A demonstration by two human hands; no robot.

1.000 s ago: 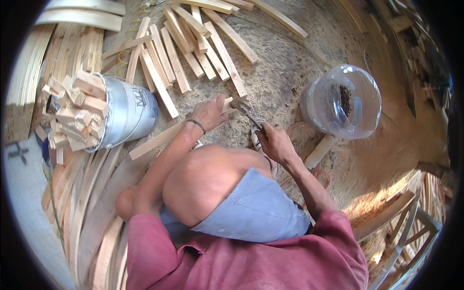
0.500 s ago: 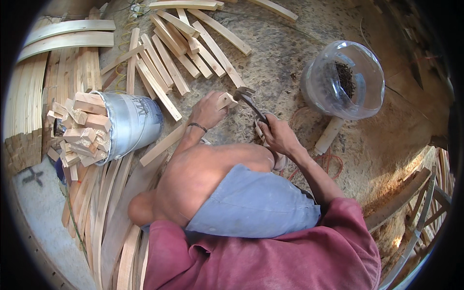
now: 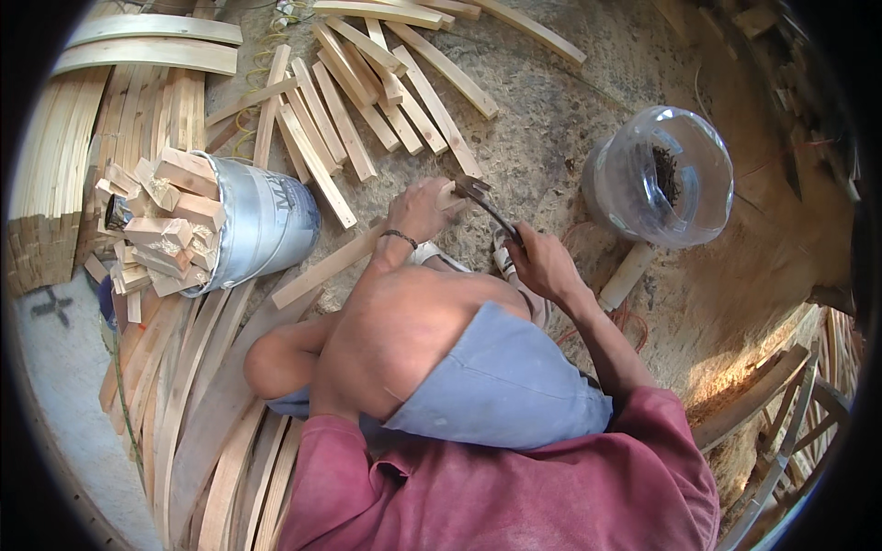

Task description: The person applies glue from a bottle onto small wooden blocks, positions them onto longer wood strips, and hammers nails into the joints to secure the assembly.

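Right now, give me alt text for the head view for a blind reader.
A person's left hand holds a wooden strip while the right hand holds a hammer by the strip's far end. To the left, a grey bucket is packed with wood blocks; to the right, a clear container holds dark bits. More strips lie ahead.

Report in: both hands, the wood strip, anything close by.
Left hand gripping the wood strip near its far end. Right hand on the hammer, its head close to that end. Loose wood pieces just beyond.
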